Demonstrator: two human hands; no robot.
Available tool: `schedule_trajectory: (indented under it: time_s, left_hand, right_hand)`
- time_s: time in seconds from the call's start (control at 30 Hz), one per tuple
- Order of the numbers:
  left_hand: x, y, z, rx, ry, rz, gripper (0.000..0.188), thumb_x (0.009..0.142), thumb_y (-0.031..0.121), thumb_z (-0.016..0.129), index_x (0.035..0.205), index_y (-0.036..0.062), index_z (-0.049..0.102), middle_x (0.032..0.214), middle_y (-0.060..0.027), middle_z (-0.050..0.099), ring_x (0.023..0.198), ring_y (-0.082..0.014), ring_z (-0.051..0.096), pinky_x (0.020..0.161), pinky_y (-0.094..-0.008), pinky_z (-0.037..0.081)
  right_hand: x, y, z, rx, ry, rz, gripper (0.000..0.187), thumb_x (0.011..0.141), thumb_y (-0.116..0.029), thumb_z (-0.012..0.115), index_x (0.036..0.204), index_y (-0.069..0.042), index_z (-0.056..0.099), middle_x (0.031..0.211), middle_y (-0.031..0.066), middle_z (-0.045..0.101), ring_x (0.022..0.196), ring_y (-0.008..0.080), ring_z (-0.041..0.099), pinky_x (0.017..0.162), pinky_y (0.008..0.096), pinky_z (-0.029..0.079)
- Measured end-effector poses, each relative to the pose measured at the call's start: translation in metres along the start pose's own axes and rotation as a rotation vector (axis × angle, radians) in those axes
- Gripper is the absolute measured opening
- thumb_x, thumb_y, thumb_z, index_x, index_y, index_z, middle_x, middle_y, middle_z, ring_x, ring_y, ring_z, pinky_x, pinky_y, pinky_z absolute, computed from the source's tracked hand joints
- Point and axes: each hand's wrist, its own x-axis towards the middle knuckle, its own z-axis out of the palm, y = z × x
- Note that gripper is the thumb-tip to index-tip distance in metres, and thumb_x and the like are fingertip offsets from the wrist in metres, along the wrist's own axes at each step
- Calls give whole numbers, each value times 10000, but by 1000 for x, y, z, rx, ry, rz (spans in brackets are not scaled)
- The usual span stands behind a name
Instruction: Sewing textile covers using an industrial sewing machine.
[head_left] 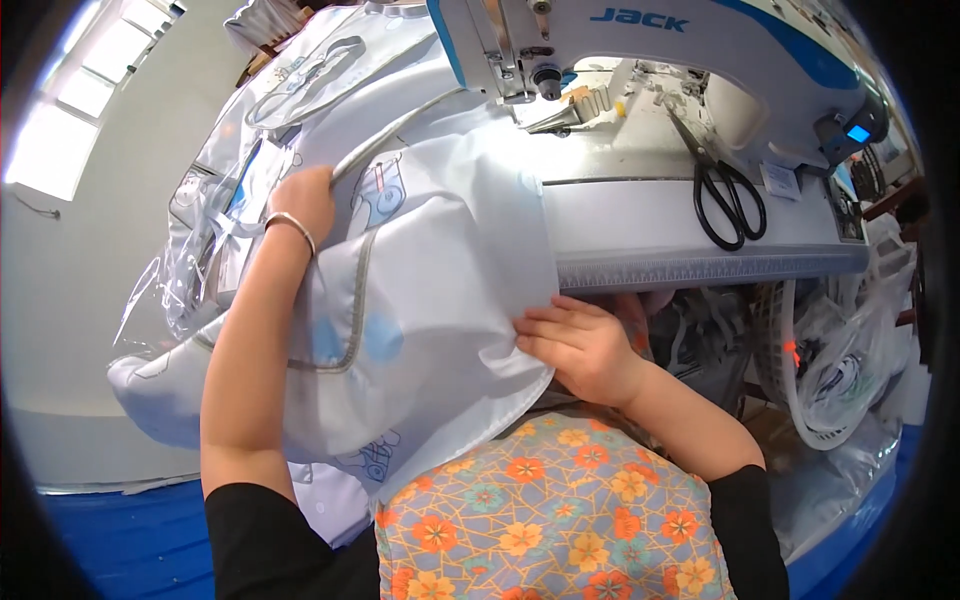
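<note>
A large white cloth piece (pixel 450 260) with grey binding and printed blue cartoon figures spreads across the sewing table's front and hangs toward my lap. My left hand (pixel 303 203) has its fingers curled on the cloth beside a grey-bound edge; a bangle circles that wrist. At the cloth's right edge, below the table's front, my right hand (pixel 585 348) pinches the fabric, creasing it; its thumb is mostly hidden. The sewing machine (pixel 660 60), white and blue, stands beyond the cloth, its needle area just above the cloth's far right part.
Black-handled scissors (pixel 730 195) lie on the machine bed, right of the cloth. A ruler strip (pixel 700 268) runs along the table's front edge. At the right hangs a white plastic basket (pixel 785 370) with clear bags. More white bound cloth (pixel 330 85) lies at the far left.
</note>
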Motion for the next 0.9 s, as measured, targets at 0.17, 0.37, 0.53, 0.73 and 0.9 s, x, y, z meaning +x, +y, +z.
schedule_trajectory:
  time_s: [0.17,0.37,0.53,0.73,0.9]
  left_hand:
    - [39,-6,-7,29,80,-10,180,890,108,548,990,84,696,950,-197,717,924,-395,691,829,-519,539]
    - [98,-17,-32,149,140,-57,236,902,124,521,1053,121,702,1004,-180,725,983,-377,692,845,-497,548]
    - [149,-18,-55,225,236,-59,258,913,131,507,1082,143,701,1048,-163,731,1000,-374,695,868,-494,555]
    - [196,-7,-99,252,276,-25,275,926,147,483,1107,145,691,1075,-178,721,1011,-387,688,884,-500,544]
    - [223,-10,-109,253,422,70,303,941,183,515,1201,132,664,1098,-180,719,1044,-391,675,911,-491,530]
  right_hand:
    - [19,18,-5,67,11,93,306,704,6,697,998,-63,745,1092,91,743,1070,289,701,986,460,538]
    - [41,39,-10,54,-21,141,332,721,52,661,1022,-61,745,1118,95,739,1095,291,692,1010,457,528]
    - [59,55,-16,48,-70,204,341,748,64,643,1052,-57,738,1165,101,722,1158,301,657,1043,446,509]
    - [80,76,-13,32,-83,241,337,778,65,630,1081,-49,725,1200,111,707,1197,305,634,1046,419,509]
    - [86,88,-6,14,-49,317,317,794,55,624,1080,-43,720,1203,113,707,1217,307,625,1043,400,512]
